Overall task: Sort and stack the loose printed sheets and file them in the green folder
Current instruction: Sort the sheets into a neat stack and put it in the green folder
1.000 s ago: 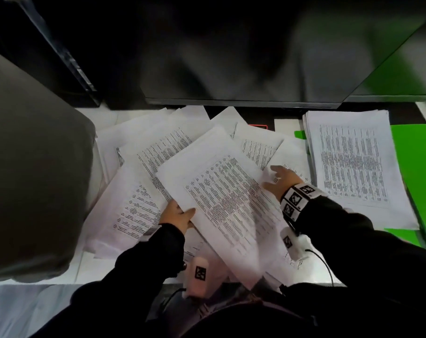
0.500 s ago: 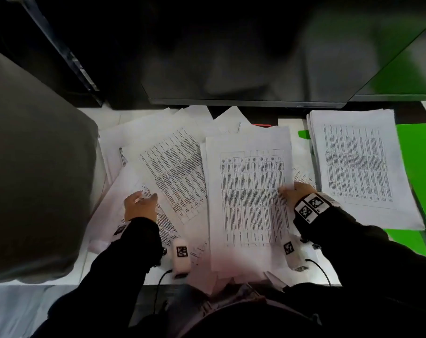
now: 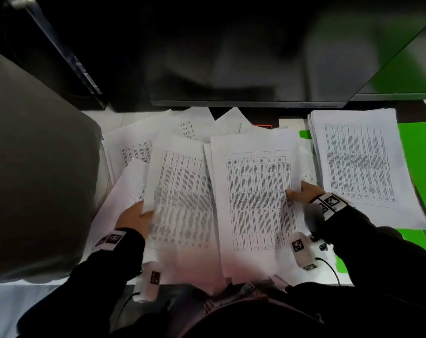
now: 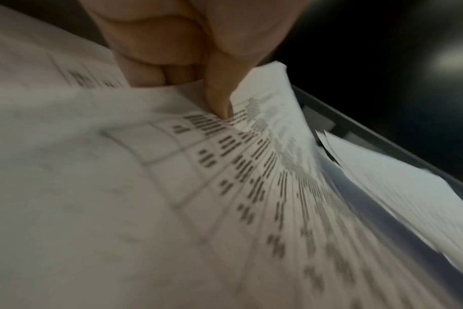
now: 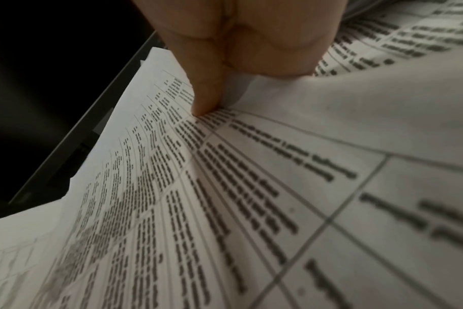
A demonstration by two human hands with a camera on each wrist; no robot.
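Note:
Loose printed sheets (image 3: pixel 143 147) lie fanned over the white desk. My right hand (image 3: pixel 302 193) pinches the right edge of a small squared stack of sheets (image 3: pixel 255 196) in the middle; its thumb (image 5: pixel 206 92) lies on the print. My left hand (image 3: pixel 136 215) pinches the left edge of another printed sheet (image 3: pixel 180 191), thumb (image 4: pixel 219 92) on top, fingers hidden underneath. A neat pile of sheets (image 3: pixel 358 164) rests on the open green folder (image 3: pixel 419 152) at the right.
A dark monitor (image 3: pixel 243 57) stands along the back edge of the desk. A grey chair back (image 3: pixel 36 167) fills the left side. White wrist devices with cables (image 3: pixel 304 254) lie near the front edge.
My left hand has moved right and taken hold of a sheet by its left edge, lifting it. The right hand keeps its hold on the squared middle stack.

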